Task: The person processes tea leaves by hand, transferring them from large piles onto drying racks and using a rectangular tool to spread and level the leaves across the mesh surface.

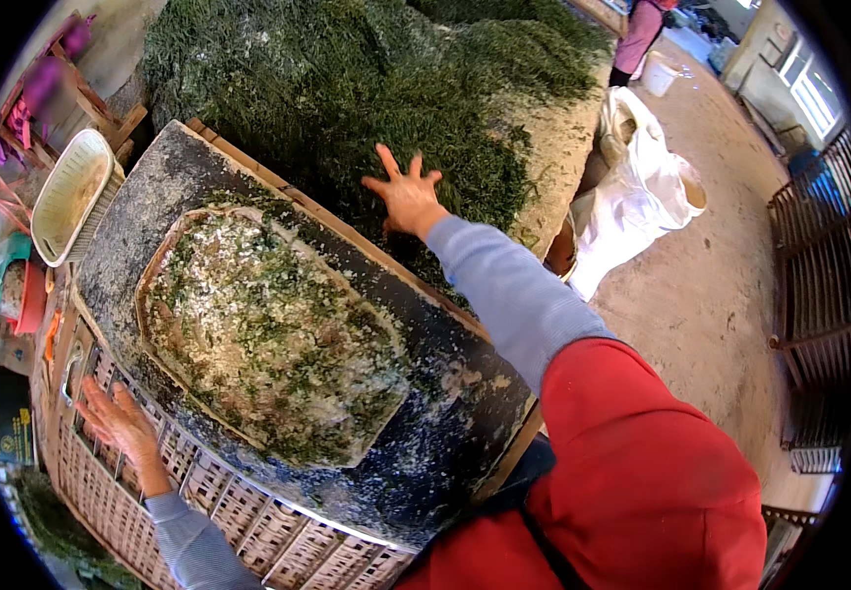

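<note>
My right hand (pixel 409 194), fingers spread, is over the near edge of a big heap of dark green, shredded, grass-like plant stuff (pixel 298 84); I cannot tell if it touches. Nothing shows in its grip. Left of the board, my left hand (pixel 122 425) is held open with fingers apart, above a slatted rack (pixel 106 492). Between my hands lies a dark board (pixel 445 433) speckled with pale crumbs. On it rests a shallow, rounded slab or tray (pixel 248 324), strewn with white flakes and green bits; what lies underneath is hidden.
A pale plastic basket (pixel 73 197) stands at the board's far left corner, near a red bucket (pixel 30 295). White sacks (pixel 632 197) stand right of the heap, with a white bucket (pixel 659 74) and a person (pixel 640 34) beyond. Dark slatted racks (pixel 819 295) line the right side.
</note>
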`<state>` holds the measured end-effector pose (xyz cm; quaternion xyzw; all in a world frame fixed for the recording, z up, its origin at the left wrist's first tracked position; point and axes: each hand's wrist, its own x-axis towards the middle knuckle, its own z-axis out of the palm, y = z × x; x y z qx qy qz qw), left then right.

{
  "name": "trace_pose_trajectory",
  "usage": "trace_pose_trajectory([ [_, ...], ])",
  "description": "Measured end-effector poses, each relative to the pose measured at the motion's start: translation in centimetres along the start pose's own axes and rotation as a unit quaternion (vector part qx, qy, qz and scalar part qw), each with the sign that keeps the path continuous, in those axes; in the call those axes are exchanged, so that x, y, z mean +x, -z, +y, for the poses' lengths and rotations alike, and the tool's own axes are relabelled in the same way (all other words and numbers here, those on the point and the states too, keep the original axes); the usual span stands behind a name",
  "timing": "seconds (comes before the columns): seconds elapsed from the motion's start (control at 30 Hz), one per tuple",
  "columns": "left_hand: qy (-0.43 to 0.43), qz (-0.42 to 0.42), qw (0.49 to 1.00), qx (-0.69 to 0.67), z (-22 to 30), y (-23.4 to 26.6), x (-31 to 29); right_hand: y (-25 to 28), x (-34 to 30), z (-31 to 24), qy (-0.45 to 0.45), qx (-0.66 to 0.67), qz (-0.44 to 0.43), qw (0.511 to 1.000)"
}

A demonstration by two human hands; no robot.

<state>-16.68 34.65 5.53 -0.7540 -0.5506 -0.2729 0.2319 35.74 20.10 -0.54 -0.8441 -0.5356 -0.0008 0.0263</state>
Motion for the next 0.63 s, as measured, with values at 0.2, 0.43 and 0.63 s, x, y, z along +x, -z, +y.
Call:
trace_pose_trajectory([
  [0.2, -0.034, -0.055, 0.996, -0.059, 11.9, 8.3, -2.1, 1.2, 4.4, 4.8, 0.077, 0.154, -0.028, 0.985],
  [0.43, -0.107, -0.075, 0.971, -0.201, 20.2, 11.1, 2.4, 7.4, 4.1, 7.5, 0.150, 0.216, 0.108, 0.959],
  [0.63, -0.043, -0.173, 0.886, -0.428, 29.3, 12.2, 8.9, 14.5, 3.2, 7.2, 0.175, 0.289, 0.086, 0.937],
])
